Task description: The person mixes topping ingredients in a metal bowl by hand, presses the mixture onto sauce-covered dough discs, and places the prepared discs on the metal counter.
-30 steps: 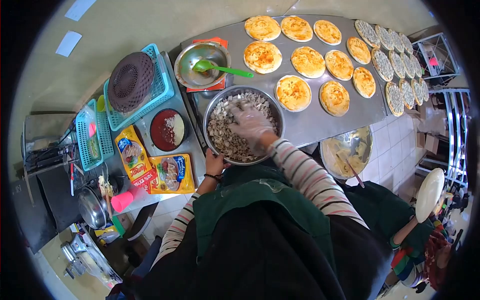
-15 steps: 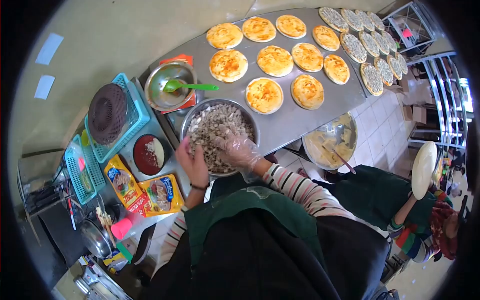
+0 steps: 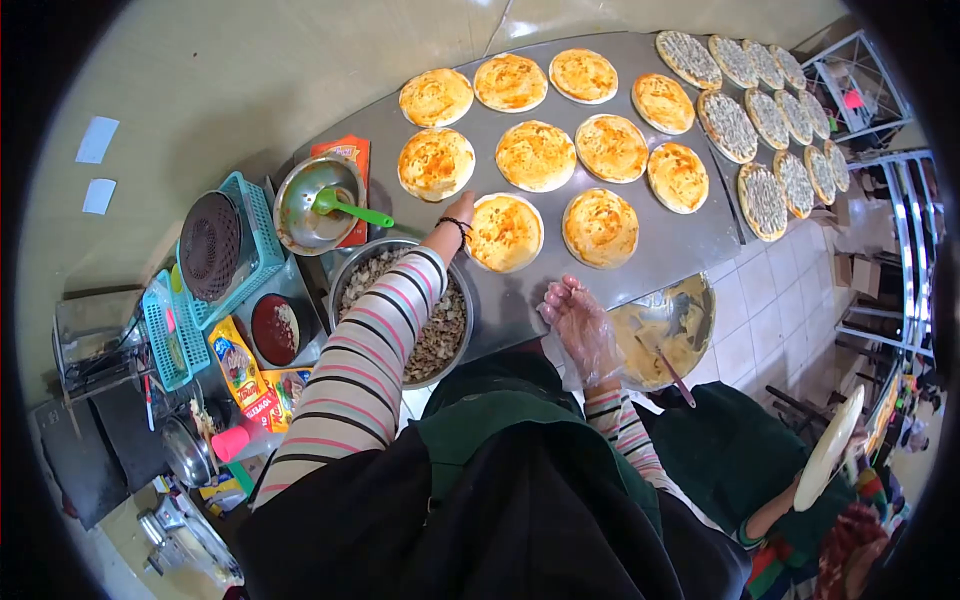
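Note:
My left hand point(image 3: 458, 218) reaches over the metal table point(image 3: 505, 315) to the near left edge of a sauce-covered dough round point(image 3: 504, 232); its fingers are mostly hidden, so their hold is unclear. Below that forearm sits a steel bowl of chopped filling point(image 3: 440, 345), partly covered by the striped sleeve. My right hand point(image 3: 580, 325), in a clear plastic glove, is held palm up near the table's front edge with fingers apart and nothing in it. Bits of filling cling to the glove. Several more sauced rounds point(image 3: 536, 156) lie in rows beyond.
At left stand a steel bowl with a green spoon point(image 3: 350, 208), blue baskets point(image 3: 262, 235), a dark bowl of red sauce point(image 3: 274, 330) and yellow packets point(image 3: 236, 365). Topped rounds point(image 3: 728, 126) lie far right. Near a large bowl point(image 3: 695, 310), a co-worker's hand point(image 3: 790, 500) holds pale dough point(image 3: 830, 450).
My left hand has left the filling bowl and stretched forward to the sauced rounds. The gloved right hand has come out of the filling and moved right, palm turned up.

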Demonstrator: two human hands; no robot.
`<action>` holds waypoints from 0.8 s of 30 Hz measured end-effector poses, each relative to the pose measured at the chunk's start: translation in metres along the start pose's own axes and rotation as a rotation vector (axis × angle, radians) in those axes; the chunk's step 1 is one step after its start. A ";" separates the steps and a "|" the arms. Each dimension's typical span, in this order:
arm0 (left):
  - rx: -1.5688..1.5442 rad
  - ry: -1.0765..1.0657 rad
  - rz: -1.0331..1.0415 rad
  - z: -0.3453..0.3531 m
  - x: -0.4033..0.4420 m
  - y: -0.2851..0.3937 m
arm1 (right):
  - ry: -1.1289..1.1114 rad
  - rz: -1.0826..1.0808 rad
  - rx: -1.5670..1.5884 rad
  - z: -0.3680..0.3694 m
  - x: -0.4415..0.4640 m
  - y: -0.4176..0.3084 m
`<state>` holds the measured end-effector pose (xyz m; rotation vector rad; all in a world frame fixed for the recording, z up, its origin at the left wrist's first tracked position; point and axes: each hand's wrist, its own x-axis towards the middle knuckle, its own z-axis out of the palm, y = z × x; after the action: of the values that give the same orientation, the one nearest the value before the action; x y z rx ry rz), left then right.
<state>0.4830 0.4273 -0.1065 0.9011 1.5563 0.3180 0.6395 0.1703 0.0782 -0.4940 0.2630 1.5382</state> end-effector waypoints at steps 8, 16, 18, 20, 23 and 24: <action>-0.697 -0.608 -0.370 0.025 -0.107 0.052 | -0.002 0.074 -0.042 -0.017 0.011 -0.038; -1.101 -0.867 -0.216 0.086 -0.118 0.030 | 0.082 -0.033 -0.172 -0.015 -0.018 -0.069; -1.199 -0.895 -0.221 0.087 -0.122 0.025 | 0.091 -0.026 -0.245 -0.010 -0.031 -0.077; -1.286 -0.921 -0.170 0.076 -0.144 0.028 | 0.092 0.002 -0.305 -0.005 -0.043 -0.082; -1.407 -0.916 -0.073 0.051 -0.184 0.021 | 0.008 -0.018 -0.322 0.002 -0.058 -0.076; -1.491 -1.115 -0.035 0.036 -0.195 0.007 | 0.002 -0.008 -0.348 0.005 -0.060 -0.072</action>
<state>0.5093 0.2861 0.0302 -0.2110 0.0540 0.6495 0.7080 0.1223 0.1206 -0.7683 -0.0076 1.5823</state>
